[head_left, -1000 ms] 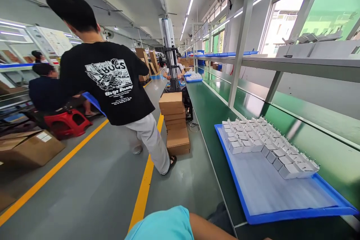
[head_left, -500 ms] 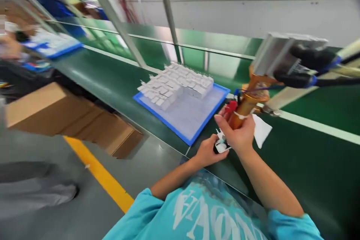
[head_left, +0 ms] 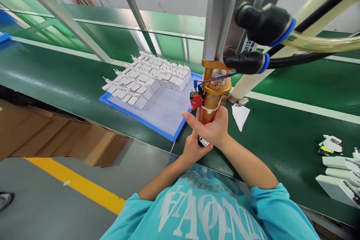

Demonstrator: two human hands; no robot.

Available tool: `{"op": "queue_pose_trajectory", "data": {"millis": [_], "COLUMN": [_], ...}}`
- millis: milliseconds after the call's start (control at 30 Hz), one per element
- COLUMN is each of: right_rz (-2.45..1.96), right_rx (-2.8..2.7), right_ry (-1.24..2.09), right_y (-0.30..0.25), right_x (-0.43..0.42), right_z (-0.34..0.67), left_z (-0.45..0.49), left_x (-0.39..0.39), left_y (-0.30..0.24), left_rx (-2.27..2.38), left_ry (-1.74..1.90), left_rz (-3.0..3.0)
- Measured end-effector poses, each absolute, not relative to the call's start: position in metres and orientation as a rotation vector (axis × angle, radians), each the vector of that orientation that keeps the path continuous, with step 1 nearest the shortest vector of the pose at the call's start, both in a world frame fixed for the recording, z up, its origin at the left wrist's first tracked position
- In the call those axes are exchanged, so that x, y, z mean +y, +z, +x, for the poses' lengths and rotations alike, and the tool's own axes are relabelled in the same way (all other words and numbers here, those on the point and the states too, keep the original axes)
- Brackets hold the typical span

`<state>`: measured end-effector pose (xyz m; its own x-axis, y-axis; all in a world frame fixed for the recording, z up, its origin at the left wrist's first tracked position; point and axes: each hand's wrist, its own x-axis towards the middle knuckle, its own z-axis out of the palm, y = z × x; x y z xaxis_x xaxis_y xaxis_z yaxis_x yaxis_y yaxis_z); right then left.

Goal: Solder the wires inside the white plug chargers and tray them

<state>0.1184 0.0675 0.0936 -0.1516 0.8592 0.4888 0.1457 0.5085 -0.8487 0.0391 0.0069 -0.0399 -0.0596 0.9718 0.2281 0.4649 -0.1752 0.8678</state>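
— What was at our bench?
— A tray, and the gold tool wrapped in our right hand; our left hand pinched a small white piece just below
— So we were lining them up?
— Apparently; the next move called for a steady hold

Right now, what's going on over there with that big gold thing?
Someone in a turquoise shirt has their right hand around the lower end of a gold-coloured metal tube. Just below, their left hand holds a small white part, mostly hidden by the hands. Beside them on the green bench, a blue-rimmed tray holds rows of white boxy cases with prongs, with some bare space left at the near right.
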Motion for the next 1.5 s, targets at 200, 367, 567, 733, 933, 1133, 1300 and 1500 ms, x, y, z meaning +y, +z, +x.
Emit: {"op": "queue_pose_trajectory", "data": {"millis": [200,367,567,733,933,1133,1300,1500], "right_rz": [-0.849,-0.857,-0.877,-0.840,-0.837,-0.830,-0.808,-1.015], "right_rx": [-1.628,-1.618,-1.605,-1.581,-1.567,-1.596,-1.599,-1.630], "right_ry": [0.701,0.718,0.709,0.698,0.702,0.683,0.654,0.455], "right_y": [0.091,0.089,0.086,0.081,0.078,0.078,0.071,0.060], "right_x": [0.068,0.068,0.070,0.073,0.074,0.081,0.094,0.104], "right_z": [0.118,0.119,0.118,0.119,0.120,0.127,0.136,0.171], "left_z": [0.049,0.051,0.053,0.053,0.052,0.037,0.017,0.012], "left_x": [0.007,0.008,0.007,0.006,0.008,0.016,0.016,0.006], "left_y": [-0.047,-0.048,-0.044,-0.041,-0.042,-0.043,-0.038,-0.008], "left_rx": [1.555,1.557,1.550,1.557,1.560,1.663,1.774,1.570], "left_ry": [1.312,1.347,1.328,1.283,1.248,1.227,1.213,1.145], "left_rz": [1.532,1.438,1.401,1.402,1.501,1.779,1.802,1.560]}}
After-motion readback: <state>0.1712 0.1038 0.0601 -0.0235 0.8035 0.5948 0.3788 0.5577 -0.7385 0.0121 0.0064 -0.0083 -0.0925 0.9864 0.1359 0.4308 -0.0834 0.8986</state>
